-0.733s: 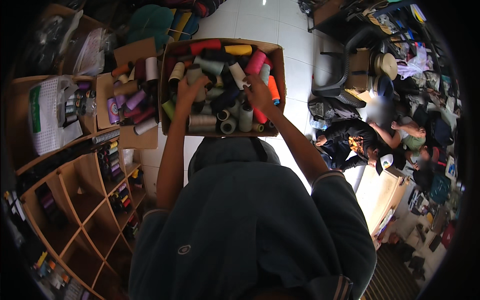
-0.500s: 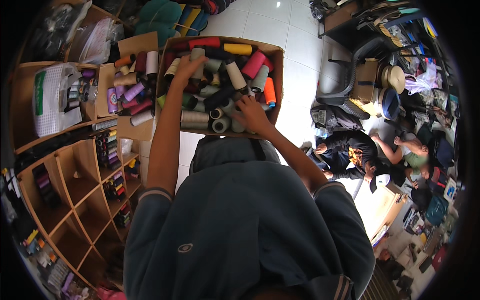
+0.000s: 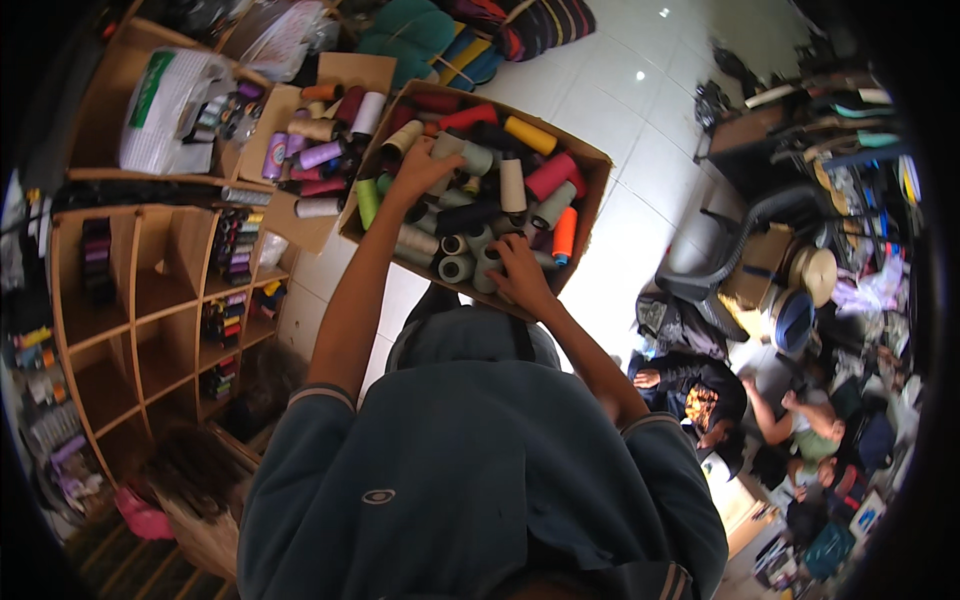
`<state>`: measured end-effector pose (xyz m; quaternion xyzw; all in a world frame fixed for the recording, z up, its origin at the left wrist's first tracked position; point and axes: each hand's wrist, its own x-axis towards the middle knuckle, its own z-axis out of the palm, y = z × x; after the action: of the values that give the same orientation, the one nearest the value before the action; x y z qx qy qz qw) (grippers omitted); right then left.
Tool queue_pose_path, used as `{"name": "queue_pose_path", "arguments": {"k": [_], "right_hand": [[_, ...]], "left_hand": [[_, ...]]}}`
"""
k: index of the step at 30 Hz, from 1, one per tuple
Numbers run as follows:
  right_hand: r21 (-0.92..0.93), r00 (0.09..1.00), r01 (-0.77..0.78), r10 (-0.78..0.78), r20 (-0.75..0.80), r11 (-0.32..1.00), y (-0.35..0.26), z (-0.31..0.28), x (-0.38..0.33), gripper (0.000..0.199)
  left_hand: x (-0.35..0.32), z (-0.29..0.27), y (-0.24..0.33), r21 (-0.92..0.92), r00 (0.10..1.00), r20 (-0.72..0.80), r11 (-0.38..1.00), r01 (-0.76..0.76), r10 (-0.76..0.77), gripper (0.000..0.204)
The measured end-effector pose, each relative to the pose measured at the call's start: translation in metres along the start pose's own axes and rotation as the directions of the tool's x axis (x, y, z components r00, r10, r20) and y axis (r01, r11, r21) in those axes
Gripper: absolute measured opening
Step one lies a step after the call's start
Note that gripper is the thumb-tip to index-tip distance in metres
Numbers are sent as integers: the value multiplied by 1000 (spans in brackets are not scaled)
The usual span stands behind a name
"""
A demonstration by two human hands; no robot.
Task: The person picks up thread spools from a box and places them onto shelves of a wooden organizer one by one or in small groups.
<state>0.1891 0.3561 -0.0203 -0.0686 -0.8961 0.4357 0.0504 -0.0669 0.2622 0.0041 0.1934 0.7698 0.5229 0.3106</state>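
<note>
A cardboard box full of large thread spools stands in front of me. My left hand reaches into its left part, fingers closed round a pale grey thread spool. Near the box's front edge my right hand has its fingers curled over a grey thread spool. Between the hands lie a cream spool, a dark spool and several grey ones. Towards the right side are a pink spool and an orange spool; a yellow one lies at the back.
A smaller open carton with purple, white and red spools adjoins on the left, beside wooden cubby shelves holding more thread. To the right are a black chair and people sitting low among scattered goods.
The view has turned, so the box appears tilted and farther right. My left hand still holds its spool, which now leans right. My right hand's fingers have settled on a spool near the front edge.
</note>
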Motion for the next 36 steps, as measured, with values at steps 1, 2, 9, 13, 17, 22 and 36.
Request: {"name": "queue_pose_path", "arguments": {"k": [1, 2, 9, 13, 17, 22, 36], "right_hand": [[21, 1000, 15, -15, 1, 1000, -1, 0, 0, 41], [43, 999, 32, -32, 3, 999, -3, 2, 0, 40], [131, 994, 92, -98, 44, 987, 0, 10, 15, 41], [391, 998, -55, 35, 57, 919, -21, 15, 41, 39], [547, 994, -104, 101, 35, 831, -65, 24, 71, 37], [863, 924, -371, 232, 304, 344, -121, 80, 100, 39], [579, 580, -806, -24, 814, 123, -313, 309, 155, 54]], "left_hand": [[-10, -1, -8, -46, 995, -87, 998, -42, 38, 41], [-20, -6, -15, 36, 971, -220, 996, -84, 90, 39], [-116, -44, 1, -640, 959, -173, 766, 63, -224, 39], [-146, -69, -21, -709, 943, -230, 705, 5, -239, 40], [-184, -98, -45, -775, 944, -218, 632, -13, -248, 42], [-246, -139, -75, -793, 935, -265, 605, -71, -237, 50], [-459, -292, -171, -750, 742, -618, 476, -459, -260, 43]]}}
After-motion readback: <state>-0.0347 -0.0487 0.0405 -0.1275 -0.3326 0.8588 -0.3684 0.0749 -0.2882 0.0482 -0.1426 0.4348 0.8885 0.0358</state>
